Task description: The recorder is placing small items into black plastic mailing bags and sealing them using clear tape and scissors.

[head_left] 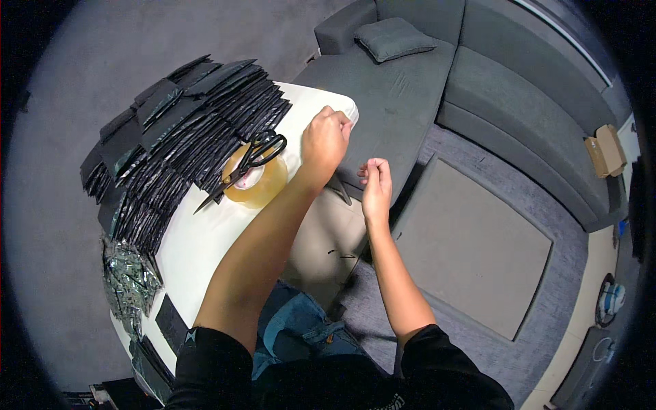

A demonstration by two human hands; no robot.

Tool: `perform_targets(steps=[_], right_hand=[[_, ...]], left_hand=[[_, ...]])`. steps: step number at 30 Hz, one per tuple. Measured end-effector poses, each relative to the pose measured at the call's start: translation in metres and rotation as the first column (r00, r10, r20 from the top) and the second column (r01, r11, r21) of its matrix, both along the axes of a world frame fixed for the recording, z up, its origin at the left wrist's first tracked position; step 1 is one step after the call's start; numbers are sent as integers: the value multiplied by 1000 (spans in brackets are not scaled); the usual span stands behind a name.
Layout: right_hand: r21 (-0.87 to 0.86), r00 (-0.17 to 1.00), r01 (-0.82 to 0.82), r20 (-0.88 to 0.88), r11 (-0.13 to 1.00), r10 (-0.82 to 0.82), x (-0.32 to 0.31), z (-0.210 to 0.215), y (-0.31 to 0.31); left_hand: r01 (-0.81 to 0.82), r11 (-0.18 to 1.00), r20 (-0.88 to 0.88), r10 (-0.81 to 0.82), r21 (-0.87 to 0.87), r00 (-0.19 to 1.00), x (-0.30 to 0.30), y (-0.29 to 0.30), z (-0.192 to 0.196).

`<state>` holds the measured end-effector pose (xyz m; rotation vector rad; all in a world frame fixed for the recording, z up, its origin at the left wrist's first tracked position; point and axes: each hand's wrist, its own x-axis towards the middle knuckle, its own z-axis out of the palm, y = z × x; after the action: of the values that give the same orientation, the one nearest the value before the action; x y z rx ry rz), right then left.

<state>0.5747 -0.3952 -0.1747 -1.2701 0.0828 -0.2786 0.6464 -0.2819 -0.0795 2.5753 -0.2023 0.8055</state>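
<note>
Well, from where I stand, the person's two hands are apart from each other. The left hand (326,140) is curled into a loose fist at the far right corner of the white tabletop (198,236); I can't tell whether it grips anything or touches the surface. The right hand (377,188) sits a little nearer and to the right, past the tabletop's edge, fingers bent in; whether something is pinched there I can't make out either.

Left of the left hand, a wide roll of yellowish tape (272,183) lies on the tabletop, and black-handled scissors (247,161) rest across it, blades pointing near and left. Beyond them, along the left side, dark glossy packets (198,130) are piled in overlapping rows. Crinkled shiny film (128,280) lies nearer, at the left edge. A grey sofa (519,89) bearing a cushion (393,39) fills the far right, with an open cardboard box (605,152) at its right end.
</note>
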Motion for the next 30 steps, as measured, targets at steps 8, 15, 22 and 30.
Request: perform_targets(steps=[8, 15, 22, 30], right_hand=[[-52, 999, -8, -35, 999, 6, -30, -13, 6], [33, 985, -159, 71, 987, 156, -81, -5, 23], [-301, 741, -539, 276, 787, 612, -187, 85, 116], [-797, 216, -539, 180, 271, 960, -296, 154, 294]], left_hand=[[202, 888, -119, -272, -413, 955, -36, 15, 12], [309, 553, -157, -640, -774, 752, -191, 65, 72], [40, 744, -224, -251, -667, 942, -405, 182, 111], [-538, 741, -289, 454, -403, 843, -543, 302, 85]])
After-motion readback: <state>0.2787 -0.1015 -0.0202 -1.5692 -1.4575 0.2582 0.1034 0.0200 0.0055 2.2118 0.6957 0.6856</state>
